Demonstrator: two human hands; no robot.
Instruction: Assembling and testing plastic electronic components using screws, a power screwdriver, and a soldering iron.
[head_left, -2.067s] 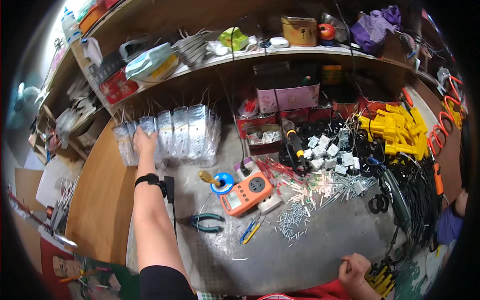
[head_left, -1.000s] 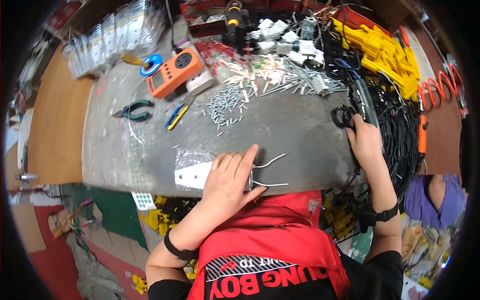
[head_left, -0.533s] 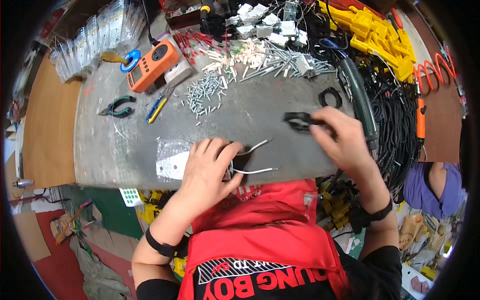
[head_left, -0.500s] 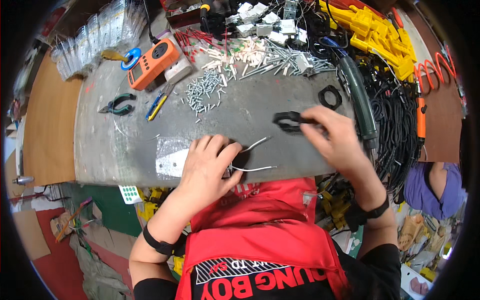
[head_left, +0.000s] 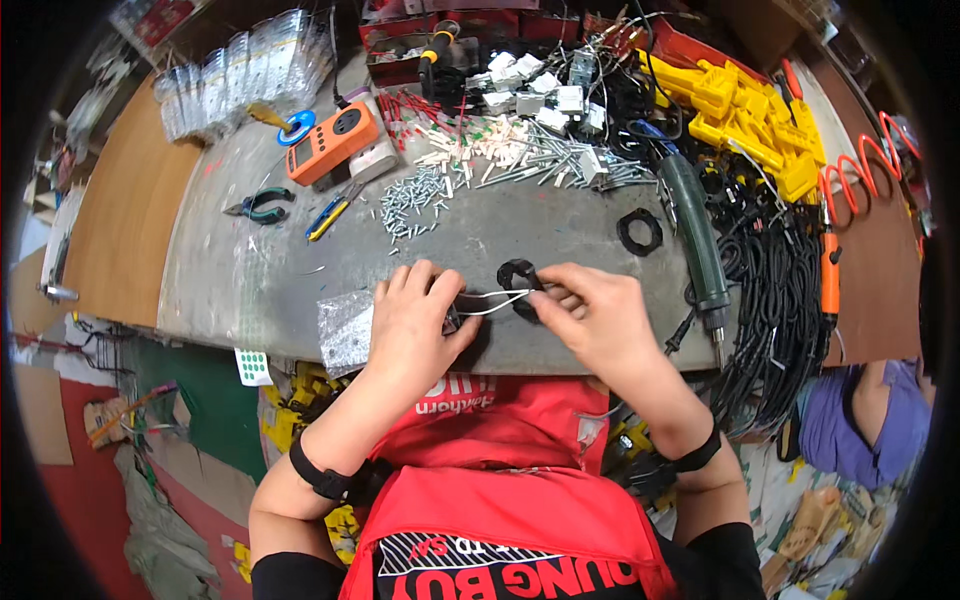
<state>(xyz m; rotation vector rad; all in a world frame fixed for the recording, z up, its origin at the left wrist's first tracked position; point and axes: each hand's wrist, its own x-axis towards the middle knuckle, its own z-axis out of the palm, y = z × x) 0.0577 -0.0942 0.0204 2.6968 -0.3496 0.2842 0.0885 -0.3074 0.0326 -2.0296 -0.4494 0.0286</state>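
Note:
My left hand (head_left: 412, 318) is closed round a small dark part near the table's front edge; most of that part is hidden under the fingers. Two white wires (head_left: 492, 306) run from it to the right. The fingertips of my right hand (head_left: 600, 312) pinch a black ring (head_left: 514, 272), and the wire ends come together at that pinch. Whether the wires pass through the ring or lie in front of it, I cannot tell. A second black ring (head_left: 639, 232) lies flat on the table, beyond my right hand.
Clear bubble wrap (head_left: 345, 330) lies beside my left hand. Farther back are pliers (head_left: 262, 206), a yellow-blue cutter (head_left: 334, 212), an orange meter (head_left: 335, 143) and loose screws (head_left: 412, 203). A green power screwdriver (head_left: 694, 235) and black cables (head_left: 765, 290) occupy the right, with yellow parts (head_left: 750, 110) behind.
My right hand has come left and nearer with the black ring, and its fingers now meet the white wire ends. The wires have drawn together. The view has shifted slightly.

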